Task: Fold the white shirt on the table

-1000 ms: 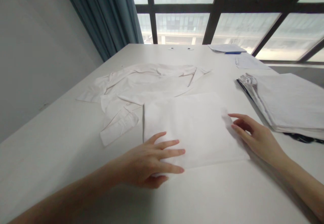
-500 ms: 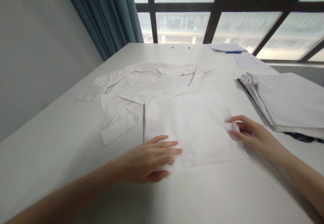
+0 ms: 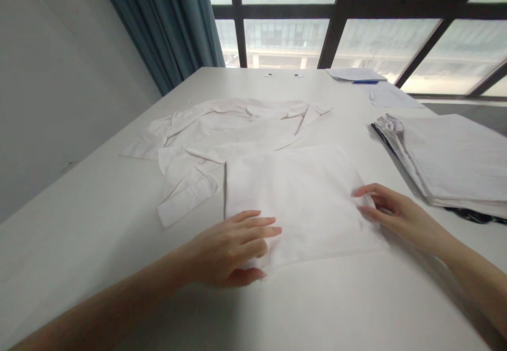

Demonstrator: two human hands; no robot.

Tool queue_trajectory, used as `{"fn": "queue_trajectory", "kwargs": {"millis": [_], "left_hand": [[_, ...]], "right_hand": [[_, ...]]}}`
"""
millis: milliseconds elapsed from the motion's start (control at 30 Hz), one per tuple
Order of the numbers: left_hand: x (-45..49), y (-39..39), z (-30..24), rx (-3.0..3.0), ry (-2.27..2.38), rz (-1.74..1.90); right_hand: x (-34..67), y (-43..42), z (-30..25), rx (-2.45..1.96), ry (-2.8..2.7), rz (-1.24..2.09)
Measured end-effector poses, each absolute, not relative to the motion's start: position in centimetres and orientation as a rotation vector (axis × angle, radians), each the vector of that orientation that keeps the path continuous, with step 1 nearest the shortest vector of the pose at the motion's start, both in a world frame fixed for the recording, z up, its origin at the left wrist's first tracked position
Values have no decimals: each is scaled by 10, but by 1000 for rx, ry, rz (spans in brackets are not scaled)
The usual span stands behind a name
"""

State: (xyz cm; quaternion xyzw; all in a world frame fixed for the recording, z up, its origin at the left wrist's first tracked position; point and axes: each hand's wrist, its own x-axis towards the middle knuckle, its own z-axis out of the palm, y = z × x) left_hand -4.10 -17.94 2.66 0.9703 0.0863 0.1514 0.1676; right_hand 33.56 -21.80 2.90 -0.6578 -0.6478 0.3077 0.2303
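Pinching the near edge of a folded white cloth (image 3: 295, 203), your left hand (image 3: 225, 250) has its fingers on top and thumb tucked beneath, as if to get under the layer. Your right hand (image 3: 396, 213) grips the cloth's right edge the same way, so the fold lies flat between both hands. Beyond your left hand lies a rumpled white shirt (image 3: 222, 134); beyond your right, a stack of folded fabric (image 3: 451, 155) on the white table (image 3: 356, 308).
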Motion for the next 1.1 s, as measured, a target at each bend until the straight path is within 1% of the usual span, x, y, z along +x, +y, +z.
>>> {"fn": "queue_trajectory", "kwargs": {"millis": [133,333,500,633,733,800,1000,1100], "left_hand": [[-41,-179,26,2810,214,487],[-40,-181,34,2834,197,475],[-41,-180,37,2710,192,449],[-38,-178,33,2565,197,423],[-37,-177,29,2458,244,446],[-37,-177,26,2443,271,419],[-35,-178,25,2690,363,146],[-33,-179,28,2780,339,39]], "right_hand": [[337,-218,29,-1827,-1794,861],[340,-218,29,-1824,-1815,924],[342,-218,31,-1843,-1826,938],[339,-218,32,-1846,-1850,882],[335,-219,30,-1860,-1862,749],[334,-219,27,-1867,-1878,591],[339,-214,20,-1703,-1987,-23],[331,-214,22,-1574,-2081,-146]]}}
